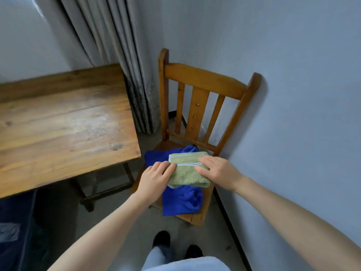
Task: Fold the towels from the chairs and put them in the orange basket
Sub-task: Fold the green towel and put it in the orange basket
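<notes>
Left hand: I see my left hand (156, 178) lying palm down with fingers spread, their tips pressing the left edge of the green towel (188, 170); it is flat and open, not clasped around anything.
Right hand: my right hand (215, 170) is also flat, fingers together, resting on the towel's right part; nothing is pinched in it.
Green towel: folded into a thick rectangle with a pale stripe across its top face, lying between my two hands on top of the blue towel (181, 200).
Blue towel: crumpled and unfolded, spread over the seat under the green one, with one corner hanging past the front edge of the seat.
Chair (203, 83): wooden, slatted back, standing against the wall (293, 75) in the corner; both towels are on its seat.
Table (58, 118): bare wooden top, just left of the chair.
Curtain (121, 55): grey, hanging behind the table's far corner.
Orange basket: I cannot see it from here.
</notes>
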A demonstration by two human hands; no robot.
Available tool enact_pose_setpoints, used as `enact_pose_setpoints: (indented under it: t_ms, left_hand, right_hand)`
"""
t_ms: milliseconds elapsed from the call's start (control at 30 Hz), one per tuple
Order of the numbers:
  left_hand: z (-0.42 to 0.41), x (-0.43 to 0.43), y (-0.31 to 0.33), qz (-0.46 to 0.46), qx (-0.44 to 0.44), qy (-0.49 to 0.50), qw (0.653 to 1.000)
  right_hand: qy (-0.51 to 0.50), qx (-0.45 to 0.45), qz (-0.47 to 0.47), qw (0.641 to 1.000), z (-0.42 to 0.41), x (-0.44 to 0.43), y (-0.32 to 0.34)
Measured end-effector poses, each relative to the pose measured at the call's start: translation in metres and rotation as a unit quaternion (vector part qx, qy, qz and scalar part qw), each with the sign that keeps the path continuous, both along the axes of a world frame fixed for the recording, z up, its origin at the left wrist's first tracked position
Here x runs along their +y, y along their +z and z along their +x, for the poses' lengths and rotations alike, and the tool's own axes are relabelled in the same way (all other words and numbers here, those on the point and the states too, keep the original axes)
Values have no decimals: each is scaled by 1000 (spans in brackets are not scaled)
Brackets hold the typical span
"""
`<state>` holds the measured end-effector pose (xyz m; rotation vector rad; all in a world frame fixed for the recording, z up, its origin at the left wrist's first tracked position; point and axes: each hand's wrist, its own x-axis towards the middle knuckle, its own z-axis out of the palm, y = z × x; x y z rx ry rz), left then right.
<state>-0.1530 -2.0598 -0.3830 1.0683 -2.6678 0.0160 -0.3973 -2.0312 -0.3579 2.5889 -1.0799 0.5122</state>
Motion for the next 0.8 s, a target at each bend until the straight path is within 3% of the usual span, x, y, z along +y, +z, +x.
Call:
enact_pose_setpoints:
  t_ms: [133,233,400,800]
  left_hand:
    - [-7,-18,61,-92,37,-7,995]
    - [-12,-31,102,-177,61,-18,982]
    - [-11,-35,155,-263,71,-5,962]
    - [70,3,199,-369,79,84,922]
  right_hand:
    - [-16,16,-15,1000,-11,-17,64]
    - [-78,-30,-13,996,-16,-25,109]
    - [-7,11,-124,992,-24,-33,158]
    - [115,22,-160,980,54,-50,209]
